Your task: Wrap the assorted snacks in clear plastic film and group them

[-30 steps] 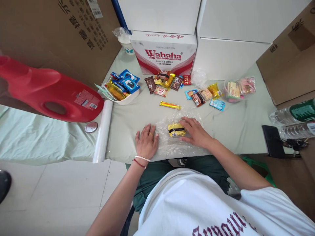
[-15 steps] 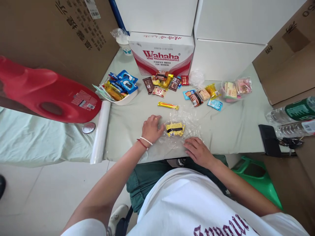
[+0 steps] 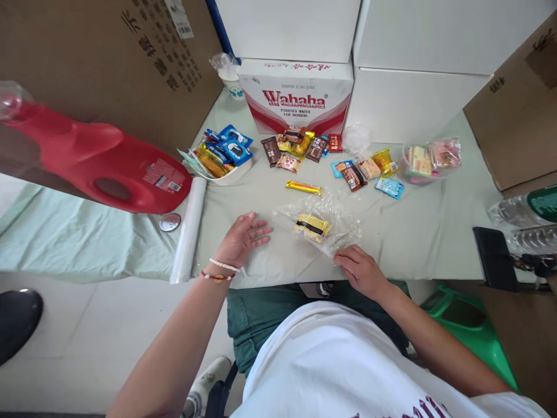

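Observation:
A yellow snack packet with a black band (image 3: 312, 227) lies inside a crumpled sheet of clear plastic wrap (image 3: 331, 217) on the pale green table cover (image 3: 413, 232). My right hand (image 3: 360, 269) pinches the near edge of that wrap, fingers closed on it. My left hand (image 3: 241, 238) rests to the left of the packet, palm turned up and fingers spread, holding nothing. A bead bracelet and a red string are on my left wrist.
A roll of plastic wrap (image 3: 188, 230) lies left of my hands beside a red jug (image 3: 100, 162) and a round metal lid (image 3: 169, 222). Several snack packets (image 3: 300, 148), a white bowl of snacks (image 3: 224, 154), a Wahaha box (image 3: 296, 96), cartons, bottles (image 3: 528, 212) surround.
My left hand let go of the wrap by the packet, drew back left and turned palm up. My right hand stayed at the near edge; the wrapped packet tilted slightly.

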Available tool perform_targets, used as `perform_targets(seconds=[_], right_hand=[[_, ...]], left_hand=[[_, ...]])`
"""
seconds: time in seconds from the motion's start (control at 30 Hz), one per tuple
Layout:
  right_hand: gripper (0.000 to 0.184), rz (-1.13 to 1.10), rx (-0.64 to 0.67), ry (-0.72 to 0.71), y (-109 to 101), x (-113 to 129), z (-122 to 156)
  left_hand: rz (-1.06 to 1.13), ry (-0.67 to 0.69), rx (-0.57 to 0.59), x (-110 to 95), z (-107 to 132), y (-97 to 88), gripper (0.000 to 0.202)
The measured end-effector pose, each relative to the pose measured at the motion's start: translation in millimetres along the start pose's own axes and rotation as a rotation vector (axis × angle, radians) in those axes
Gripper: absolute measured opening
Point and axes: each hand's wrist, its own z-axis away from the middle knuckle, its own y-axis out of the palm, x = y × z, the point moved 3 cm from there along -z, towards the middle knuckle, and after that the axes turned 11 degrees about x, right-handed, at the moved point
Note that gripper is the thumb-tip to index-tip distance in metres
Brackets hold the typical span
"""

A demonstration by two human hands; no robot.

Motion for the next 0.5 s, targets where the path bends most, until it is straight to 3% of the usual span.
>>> perform_targets(seconds=[0.1, 0.17, 0.2, 0.27, 0.3, 0.37, 0.5], right_hand=[[0.034, 0.017, -0.001, 0.017, 2, 2, 1], [0.035, 0.027, 0.006, 0.021, 3, 3, 3], [0.036, 0.031, 0.012, 0.021, 4, 3, 4], [0.036, 0.045, 0.027, 0.021, 4, 3, 6], [0.036, 0.056, 0.032, 0.022, 4, 4, 7], [0.035, 0.084, 0.03, 0.021, 4, 5, 6], [0.034, 0.103, -0.025, 0.014, 2, 10, 5]], left_hand=[[-0.319, 0.108, -0.197, -7, -2, 15.9, 0.054], [-0.632, 0.345, -0.337, -22, -1, 29.3, 0.039], [-0.747, 0.471, -0.352, -30, -1, 36.9, 0.032], [-0.824, 0.626, -0.251, -46, -10, 50.2, 0.03], [-0.808, 0.638, -0.183, -53, -19, 54.5, 0.032], [-0.797, 0.554, -0.084, -66, -44, 58.7, 0.037], [-0.981, 0.354, 0.082, -78, -89, 54.3, 0.037]])
